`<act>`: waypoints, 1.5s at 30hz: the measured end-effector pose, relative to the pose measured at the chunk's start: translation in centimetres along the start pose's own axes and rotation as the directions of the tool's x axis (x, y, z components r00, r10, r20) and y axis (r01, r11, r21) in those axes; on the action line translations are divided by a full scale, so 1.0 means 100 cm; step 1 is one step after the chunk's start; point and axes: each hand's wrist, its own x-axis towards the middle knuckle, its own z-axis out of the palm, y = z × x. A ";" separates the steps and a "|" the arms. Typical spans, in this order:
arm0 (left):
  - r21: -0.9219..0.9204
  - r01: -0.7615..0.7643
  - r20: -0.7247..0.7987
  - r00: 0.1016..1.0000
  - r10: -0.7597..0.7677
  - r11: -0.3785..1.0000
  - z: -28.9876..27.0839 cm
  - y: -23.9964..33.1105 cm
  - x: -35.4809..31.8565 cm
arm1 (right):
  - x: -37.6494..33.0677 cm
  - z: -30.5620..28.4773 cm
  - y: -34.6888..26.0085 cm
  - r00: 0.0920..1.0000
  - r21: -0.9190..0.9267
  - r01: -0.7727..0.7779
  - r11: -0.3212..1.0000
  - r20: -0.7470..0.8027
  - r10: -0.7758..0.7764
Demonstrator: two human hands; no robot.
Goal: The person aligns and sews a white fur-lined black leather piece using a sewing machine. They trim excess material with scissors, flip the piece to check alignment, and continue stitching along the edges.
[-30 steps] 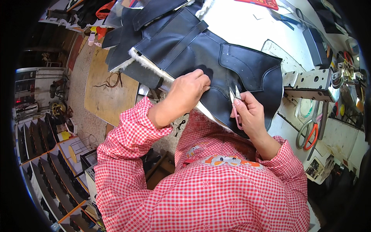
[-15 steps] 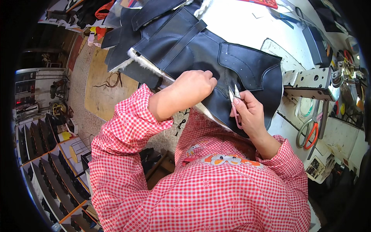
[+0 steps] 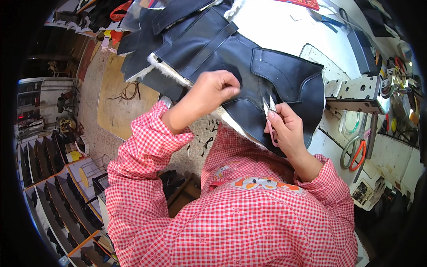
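A black leather piece [image 3: 240, 66] with stitched panels, a strap and pale fleece along its edge lies across the white table and hangs toward my lap. My left hand [image 3: 212, 90] is raised just over its near edge, thumb and fingertips pinched together; whatever they may hold is too small to make out. In my right hand [image 3: 286, 126] is a small pair of pink-handled thread snips [image 3: 270, 113], blades pointing away from me and slightly parted, over the leather beside a curved seam.
At the right stands a sewing machine arm [image 3: 356, 95], with orange-handled scissors [image 3: 358, 155] hanging below it. More black leather pieces [image 3: 142, 49] are heaped at the far left. A wooden board [image 3: 115, 98] and dark scraps [image 3: 207, 144] lie lower down. A shelf rack [image 3: 58, 191] stands left.
My left hand has lifted off the leather and moved left, toward me, still pinched. The right hand and the snips have stayed nearly in place.
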 end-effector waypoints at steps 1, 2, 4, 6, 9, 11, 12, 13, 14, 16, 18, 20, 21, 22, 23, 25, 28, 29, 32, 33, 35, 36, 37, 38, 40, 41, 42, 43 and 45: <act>0.110 -0.155 0.012 0.988 0.154 0.982 0.003 0.000 -0.003 | 0.000 0.000 0.000 1.000 -0.007 0.004 1.000 -0.001 -0.004; 0.163 -0.156 0.018 0.988 0.155 0.974 0.006 0.000 -0.006 | 0.000 0.000 0.000 1.000 -0.001 0.005 1.000 0.007 -0.005; 0.242 -0.167 -0.028 0.983 0.179 0.956 0.013 0.001 -0.008 | 0.000 0.000 0.001 1.000 0.016 0.003 1.000 0.010 -0.003; 0.300 -0.187 -0.061 0.975 0.215 0.935 0.018 0.003 -0.009 | 0.000 0.000 0.001 1.000 0.022 0.011 1.000 0.013 -0.012; 0.421 -0.232 -0.055 0.958 0.280 0.877 0.023 0.005 -0.008 | 0.000 0.000 0.003 0.999 0.010 0.030 1.000 0.010 -0.030; 0.482 -0.261 -0.025 0.950 0.311 0.836 0.026 0.007 -0.006 | 0.000 0.000 0.004 0.999 0.002 0.040 0.999 0.008 -0.040; 0.513 -0.259 -0.007 0.952 0.306 0.818 0.027 0.007 -0.005 | 0.000 0.000 0.004 0.999 0.003 0.042 0.999 0.006 -0.042; 0.553 -0.282 0.015 0.944 0.329 0.784 0.029 0.007 -0.004 | 0.000 0.000 0.004 0.999 0.010 0.037 0.999 0.001 -0.037; 0.593 -0.289 0.040 0.943 0.332 0.751 0.031 0.008 -0.002 | 0.001 0.001 0.004 0.999 0.001 0.044 0.999 0.001 -0.044; 0.610 -0.288 0.053 0.944 0.325 0.738 0.032 0.007 0.000 | 0.000 0.001 0.003 0.999 -0.006 0.034 0.999 -0.009 -0.034; 0.570 -0.269 0.029 0.951 0.309 0.776 0.029 0.006 0.001 | 0.000 0.002 0.002 0.999 -0.017 0.031 0.999 -0.008 -0.031; 0.310 -0.160 -0.189 0.956 0.226 0.937 0.022 0.004 0.002 | 0.000 0.001 0.001 1.000 -0.015 0.027 1.000 -0.004 -0.027; 0.154 -0.062 -0.269 0.958 0.102 0.986 0.018 0.003 0.002 | 0.000 0.001 0.001 1.000 -0.010 0.029 1.000 0.000 -0.029; 0.016 -0.004 -0.304 0.953 0.009 1.000 0.016 0.003 0.000 | 0.000 0.001 0.001 1.000 -0.003 0.024 1.000 -0.003 -0.024; 0.090 -0.037 -0.256 0.965 0.059 0.995 0.013 0.002 -0.002 | 0.000 0.001 0.001 0.999 -0.010 0.033 0.999 0.000 -0.033; 0.230 -0.081 -0.163 0.979 0.121 0.970 0.011 0.002 -0.009 | 0.000 0.002 0.002 1.000 -0.018 0.030 0.999 -0.004 -0.030; 0.477 -0.181 -0.049 0.972 0.231 0.860 0.012 0.004 -0.016 | 0.000 0.001 0.002 1.000 0.006 0.030 1.000 0.003 -0.030; 0.524 -0.202 -0.012 0.970 0.245 0.828 0.013 0.005 -0.017 | 0.000 0.000 0.002 0.999 -0.001 0.041 0.999 0.010 -0.041; 0.642 -0.281 0.056 0.945 0.322 0.713 0.015 0.010 -0.015 | 0.000 0.001 0.003 0.997 0.009 0.070 0.998 0.012 -0.070; 0.677 -0.294 0.086 0.942 0.325 0.675 0.015 0.013 -0.013 | 0.000 0.001 0.004 0.998 0.017 0.069 0.997 0.012 -0.069; 0.716 -0.369 0.171 0.916 0.364 0.592 0.015 0.018 -0.009 | 0.000 0.001 0.004 0.997 0.017 0.072 0.997 0.013 -0.072; 0.730 -0.404 0.214 0.901 0.377 0.551 0.015 0.020 -0.007 | 0.000 0.000 0.005 0.997 0.008 0.076 0.997 0.012 -0.076; 0.745 -0.431 0.266 0.892 0.366 0.510 0.015 0.022 -0.005 | 0.000 0.000 0.005 0.997 0.007 0.077 0.997 0.010 -0.077; 0.752 -0.461 0.317 0.880 0.355 0.471 0.015 0.023 -0.003 | 0.000 0.000 0.005 0.998 0.007 0.065 0.998 0.014 -0.066; 0.742 -0.517 0.401 0.852 0.336 0.427 0.016 0.023 0.001 | -0.001 0.000 0.004 0.999 0.026 0.037 0.999 0.014 -0.037; 0.727 -0.542 0.433 0.838 0.332 0.421 0.017 0.022 0.003 | -0.001 -0.001 0.004 0.999 0.006 0.039 0.999 0.008 -0.039; 0.719 -0.560 0.435 0.825 0.362 0.412 0.018 0.021 0.005 | -0.001 -0.001 0.004 0.999 -0.006 0.041 0.999 0.002 -0.041; 0.709 -0.564 0.466 0.825 0.319 0.423 0.018 0.021 0.006 | -0.001 0.000 0.004 0.999 -0.014 0.040 0.999 -0.003 -0.040; 0.699 -0.564 0.480 0.826 0.297 0.439 0.015 0.021 0.010 | 0.000 0.000 0.004 0.999 -0.023 0.042 0.999 -0.007 -0.042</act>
